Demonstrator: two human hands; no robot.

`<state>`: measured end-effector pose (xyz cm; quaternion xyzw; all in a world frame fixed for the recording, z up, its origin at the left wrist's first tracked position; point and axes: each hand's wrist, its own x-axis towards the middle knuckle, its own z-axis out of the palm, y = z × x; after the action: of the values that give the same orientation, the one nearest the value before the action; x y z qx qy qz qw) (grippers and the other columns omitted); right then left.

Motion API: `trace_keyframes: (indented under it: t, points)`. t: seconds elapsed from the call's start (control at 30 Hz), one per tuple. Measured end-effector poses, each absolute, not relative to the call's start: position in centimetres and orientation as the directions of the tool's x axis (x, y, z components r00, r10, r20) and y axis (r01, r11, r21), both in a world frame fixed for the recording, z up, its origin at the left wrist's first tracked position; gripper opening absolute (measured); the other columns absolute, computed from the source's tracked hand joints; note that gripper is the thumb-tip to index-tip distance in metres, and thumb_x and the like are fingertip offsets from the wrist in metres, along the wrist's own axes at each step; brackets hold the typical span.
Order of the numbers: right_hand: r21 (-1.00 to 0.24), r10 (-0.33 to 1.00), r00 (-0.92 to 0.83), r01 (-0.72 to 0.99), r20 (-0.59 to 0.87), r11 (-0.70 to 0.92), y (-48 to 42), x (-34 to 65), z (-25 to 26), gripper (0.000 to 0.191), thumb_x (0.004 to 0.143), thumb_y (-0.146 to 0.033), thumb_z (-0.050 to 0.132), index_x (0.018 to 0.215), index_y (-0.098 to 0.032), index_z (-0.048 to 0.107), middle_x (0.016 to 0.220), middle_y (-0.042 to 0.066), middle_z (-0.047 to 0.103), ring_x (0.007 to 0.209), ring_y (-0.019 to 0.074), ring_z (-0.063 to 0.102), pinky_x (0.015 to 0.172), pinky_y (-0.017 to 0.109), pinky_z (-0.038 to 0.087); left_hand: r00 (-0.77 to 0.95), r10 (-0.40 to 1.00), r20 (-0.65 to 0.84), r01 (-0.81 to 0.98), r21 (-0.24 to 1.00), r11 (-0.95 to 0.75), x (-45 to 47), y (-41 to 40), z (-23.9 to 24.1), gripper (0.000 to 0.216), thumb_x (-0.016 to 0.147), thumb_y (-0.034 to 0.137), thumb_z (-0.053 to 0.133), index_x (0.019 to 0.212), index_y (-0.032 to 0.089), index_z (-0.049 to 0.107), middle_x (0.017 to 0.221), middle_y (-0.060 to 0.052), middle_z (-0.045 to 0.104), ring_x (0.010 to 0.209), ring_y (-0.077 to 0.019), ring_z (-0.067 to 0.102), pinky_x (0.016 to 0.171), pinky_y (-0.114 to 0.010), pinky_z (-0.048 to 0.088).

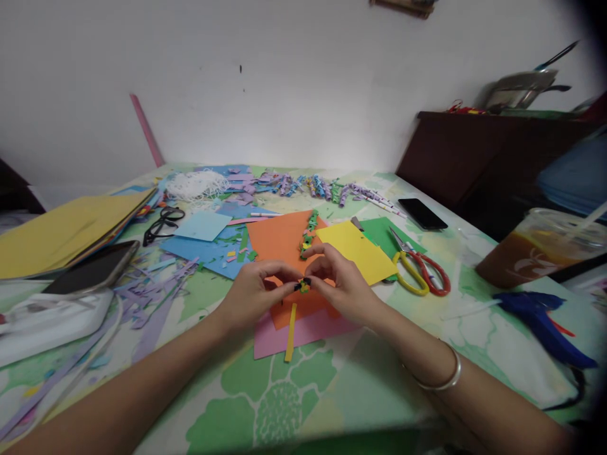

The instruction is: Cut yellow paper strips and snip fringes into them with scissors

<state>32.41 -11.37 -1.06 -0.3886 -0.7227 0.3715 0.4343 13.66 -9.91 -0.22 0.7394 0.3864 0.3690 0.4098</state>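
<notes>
Left hand [253,287] and right hand [345,281] are pinching a paper piece [303,287] mid-frame; coiled strands [323,188], seemingly finished, are lying upper centre; a yellow strip [291,333] is lying uncoiled below.

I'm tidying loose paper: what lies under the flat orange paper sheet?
A pink paper sheet sticks out from under the near edge of the orange sheet. Whatever else the orange sheet covers cannot be seen.

Yellow-and-green piece [304,287]; orange sheet [275,243]; yellow strip [290,335] (both plain); green-flowered tablecloth [275,411].
</notes>
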Motion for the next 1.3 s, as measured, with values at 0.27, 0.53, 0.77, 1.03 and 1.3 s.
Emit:
trace_keyframes:
  t: [0.27,0.53,0.77,1.03,1.3]
  points:
    - [-0.921,0.904,-0.296,0.142,0.309,0.362,-11.2,32.1,-1.6,0.027,0.084,-0.014,0.053,0.110,-0.021,0.047,0.080,0.000,0.059,0.070,0.0138,0.060,0.066,0.029,0.048,0.414,0.892,0.181,0.263,0.915,-0.307,13.6,-9.8,-0.2,0.012,0.078,0.027,0.066,0.083,0.018,0.073,0.079,-0.003,0.074,0.066,-0.0143,0.065,0.057,-0.022,0.051]
    - [-0.946,0.921,-0.275,0.093,0.276,0.311,-11.1,32.0,-1.4,0.025,0.081,-0.014,0.057,0.104,-0.020,0.052,0.079,0.000,0.059,0.072,0.0134,0.059,0.064,0.027,0.046,0.443,0.870,0.215,0.253,0.901,-0.351,13.7,-10.0,-0.2,0.011,0.077,0.023,0.066,0.082,0.017,0.074,0.078,-0.004,0.074,0.069,-0.0155,0.067,0.061,-0.023,0.052]
    - [-0.969,0.928,-0.285,-0.002,0.238,0.248,-11.2,31.9,-1.2,0.020,0.083,-0.019,0.058,0.102,-0.020,0.053,0.076,-0.001,0.060,0.070,0.0137,0.061,0.068,0.030,0.049,0.440,0.800,0.407,0.337,0.751,-0.568,13.5,-10.2,-0.3,0.011,0.078,0.015,0.063,0.081,0.019,0.073,0.072,-0.003,0.071,0.065,-0.0144,0.064,0.058,-0.023,0.049]
    - [-0.984,0.938,-0.303,-0.110,0.169,0.142,-11.3,32.2,-0.3,0.019,0.079,-0.026,0.065,0.096,-0.018,0.060,0.081,0.001,0.064,0.071,0.0131,0.063,0.071,0.029,0.051,0.465,0.460,0.757,0.308,0.348,-0.885,13.0,-10.2,-1.0,0.017,0.082,0.010,0.058,0.088,0.021,0.070,0.082,-0.006,0.070,0.072,-0.0144,0.065,0.065,-0.025,0.051]
    - [-0.972,0.932,-0.319,-0.210,0.173,0.109,-11.6,32.2,-0.2,0.024,0.068,-0.026,0.078,0.089,-0.018,0.066,0.080,0.001,0.065,0.074,0.0143,0.063,0.072,0.028,0.052,0.624,0.222,0.750,0.222,0.102,-0.970,11.6,-10.7,-1.1,0.031,0.083,0.006,0.057,0.109,0.021,0.064,0.095,-0.009,0.070,0.090,-0.0215,0.066,0.078,-0.035,0.054]
